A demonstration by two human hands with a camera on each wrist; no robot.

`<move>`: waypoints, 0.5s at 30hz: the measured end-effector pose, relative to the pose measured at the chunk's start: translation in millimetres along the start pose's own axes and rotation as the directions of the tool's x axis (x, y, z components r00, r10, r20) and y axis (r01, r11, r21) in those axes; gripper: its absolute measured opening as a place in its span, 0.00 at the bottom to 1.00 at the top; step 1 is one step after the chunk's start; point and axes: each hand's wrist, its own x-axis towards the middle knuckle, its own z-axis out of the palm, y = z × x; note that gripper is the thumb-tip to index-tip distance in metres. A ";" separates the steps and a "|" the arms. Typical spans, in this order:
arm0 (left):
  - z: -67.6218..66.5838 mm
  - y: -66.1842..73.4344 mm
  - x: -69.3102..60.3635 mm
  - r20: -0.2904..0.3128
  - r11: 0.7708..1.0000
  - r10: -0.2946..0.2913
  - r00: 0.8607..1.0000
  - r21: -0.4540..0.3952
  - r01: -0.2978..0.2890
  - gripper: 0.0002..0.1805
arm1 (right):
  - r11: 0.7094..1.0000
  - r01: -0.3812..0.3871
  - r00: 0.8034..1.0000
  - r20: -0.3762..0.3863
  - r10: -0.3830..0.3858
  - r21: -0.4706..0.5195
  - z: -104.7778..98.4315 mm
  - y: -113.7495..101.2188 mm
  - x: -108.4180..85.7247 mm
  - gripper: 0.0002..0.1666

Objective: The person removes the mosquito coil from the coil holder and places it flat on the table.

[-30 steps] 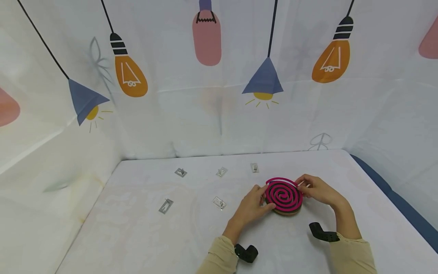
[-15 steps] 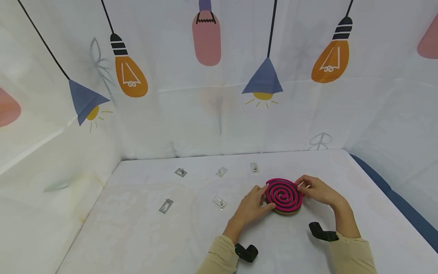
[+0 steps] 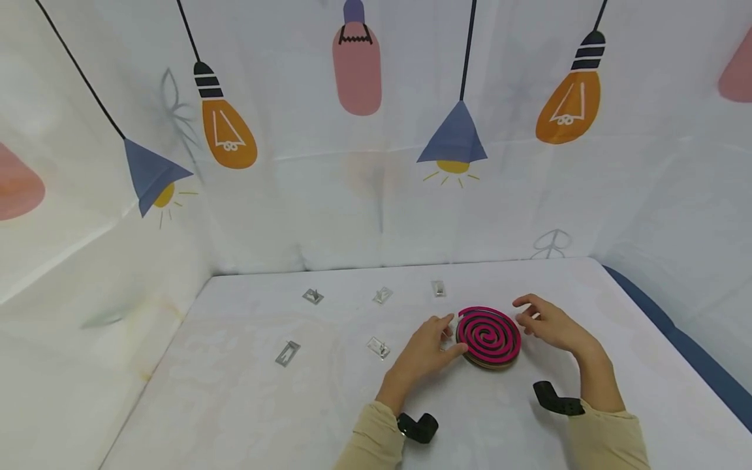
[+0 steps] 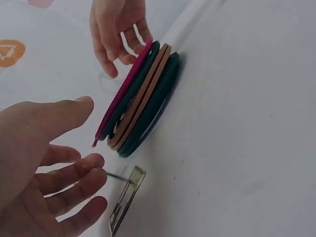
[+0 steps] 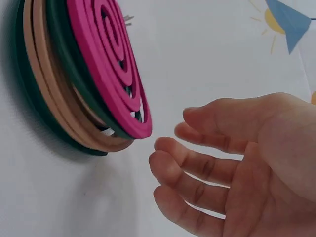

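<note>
A stack of mosquito coils (image 3: 487,336) lies on the white table, with a pink coil (image 5: 106,69) on top and dark green and tan ones beneath it. My left hand (image 3: 422,349) is at the stack's left side, its fingers loosely bent and apart from the coils in the left wrist view. On the other side, my right hand (image 3: 549,323) hovers just off the rim with its fingers relaxed. Neither hand holds anything. Close to my left fingers, a metal coil stand (image 4: 127,197) lies on the table, its prong sticking up.
Several more metal stands are spread over the table (image 3: 235,405), among them one at the left (image 3: 288,353) and one behind the stack (image 3: 438,288). A white cloth (image 3: 294,196) printed with lamps and bulbs hangs along the back and sides.
Both hands have let go of the coil stack and drawn slightly outward, left hand to the left, right hand up and right. The pink coil now lies flush on the stack.
</note>
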 end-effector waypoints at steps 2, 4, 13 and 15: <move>-4.4 -3.2 -0.1 -0.001 1.000 -0.014 1.000 -0.023 0.014 0.33 | 1.000 0.003 1.000 -0.007 -0.003 -0.009 0.3 -2.3 1.4 0.22; -8.4 -6.1 -0.4 -0.003 0.999 -0.028 1.000 -0.044 0.028 0.31 | 1.000 0.017 1.000 -0.011 -0.017 -0.013 1.1 -3.9 2.9 0.22; -29.2 -13.0 -4.9 -0.059 0.999 -0.005 0.998 -0.049 0.002 0.26 | 0.988 0.112 0.985 -0.121 -0.125 -0.109 11.9 -9.5 9.8 0.17; -34.0 -16.3 -7.2 -0.072 0.999 0.003 0.997 -0.038 -0.005 0.25 | 0.984 0.141 0.979 -0.132 -0.155 -0.108 14.0 -12.4 9.6 0.16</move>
